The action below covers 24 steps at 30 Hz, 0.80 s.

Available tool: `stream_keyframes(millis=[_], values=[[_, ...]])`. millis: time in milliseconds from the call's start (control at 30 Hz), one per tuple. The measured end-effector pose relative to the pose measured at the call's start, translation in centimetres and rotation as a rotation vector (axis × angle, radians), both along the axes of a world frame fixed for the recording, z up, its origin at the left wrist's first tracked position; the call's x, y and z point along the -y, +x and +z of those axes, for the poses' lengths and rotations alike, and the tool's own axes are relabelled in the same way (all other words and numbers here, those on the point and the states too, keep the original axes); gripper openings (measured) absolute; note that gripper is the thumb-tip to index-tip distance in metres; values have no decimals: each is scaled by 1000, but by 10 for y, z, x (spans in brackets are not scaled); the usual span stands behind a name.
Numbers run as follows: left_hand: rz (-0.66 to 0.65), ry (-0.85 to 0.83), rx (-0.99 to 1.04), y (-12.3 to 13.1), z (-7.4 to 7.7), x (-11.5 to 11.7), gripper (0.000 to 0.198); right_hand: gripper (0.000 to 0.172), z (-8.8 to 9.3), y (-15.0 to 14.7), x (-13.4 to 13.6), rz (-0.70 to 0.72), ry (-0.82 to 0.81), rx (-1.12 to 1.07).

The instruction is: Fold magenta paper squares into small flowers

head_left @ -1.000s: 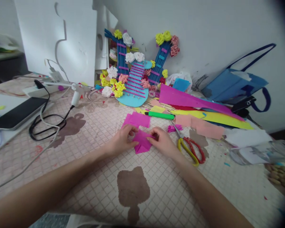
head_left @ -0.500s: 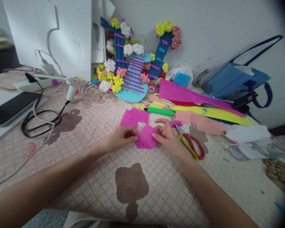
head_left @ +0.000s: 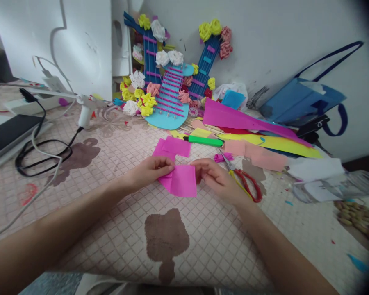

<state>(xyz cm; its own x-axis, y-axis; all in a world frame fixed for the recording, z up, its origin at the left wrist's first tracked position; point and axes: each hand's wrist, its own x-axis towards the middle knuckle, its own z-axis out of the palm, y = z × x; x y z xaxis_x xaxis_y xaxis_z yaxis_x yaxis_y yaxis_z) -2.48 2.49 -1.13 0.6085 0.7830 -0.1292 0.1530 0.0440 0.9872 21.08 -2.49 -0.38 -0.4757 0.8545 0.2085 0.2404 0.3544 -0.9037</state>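
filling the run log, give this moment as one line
left hand: pinching magenta paper | right hand: at its upper right corner | red-and-yellow scissors: lying beside right hand

We cannot see the part of the square magenta paper sheet [head_left: 184,182] that the bare left hand [head_left: 150,169] covers. Part of the red-and-yellow-handled metal scissors [head_left: 240,173] escapes us behind the bare right hand [head_left: 217,178]. The left edge cuts off the flat, black-topped device [head_left: 10,133], and we find the brown, pebble-like pieces [head_left: 355,217] too blurred to identify.
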Motion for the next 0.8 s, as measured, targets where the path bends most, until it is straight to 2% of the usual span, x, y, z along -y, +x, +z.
stream_keyframes(millis=[67,167,200,267,367,400,467,533,567,700,733,800], values=[[-77,73,-23,-1,0,-1,20,49,-3,-5,1,-9,75,43],[-179,168,-66,0,-3,0,20,37,-5,-14,3,-66,254,144],[-173,190,-76,0,-5,0,21,31,-5,-16,4,-91,311,171],[-74,260,-94,0,-6,1,24,23,-6,-19,7,-158,409,234],[113,520,-119,-2,-4,3,29,18,-8,-18,10,-318,512,379],[106,639,-126,-2,-3,4,34,16,-9,-17,11,-372,529,436],[-4,849,-147,-2,-1,7,53,14,-11,-16,13,-428,536,537],[-110,967,-219,0,-3,11,61,13,-12,-15,16,-399,523,603],[-133,997,-262,1,-4,12,55,13,-12,-15,17,-356,510,617],[-191,1027,-332,2,-9,12,6,17,-10,-12,20,-119,409,605],[-223,1026,-332,1,-9,11,1,19,-10,-11,19,-71,364,588],[-288,1010,-334,-1,-7,9,4,25,-9,-7,18,-15,274,535]])
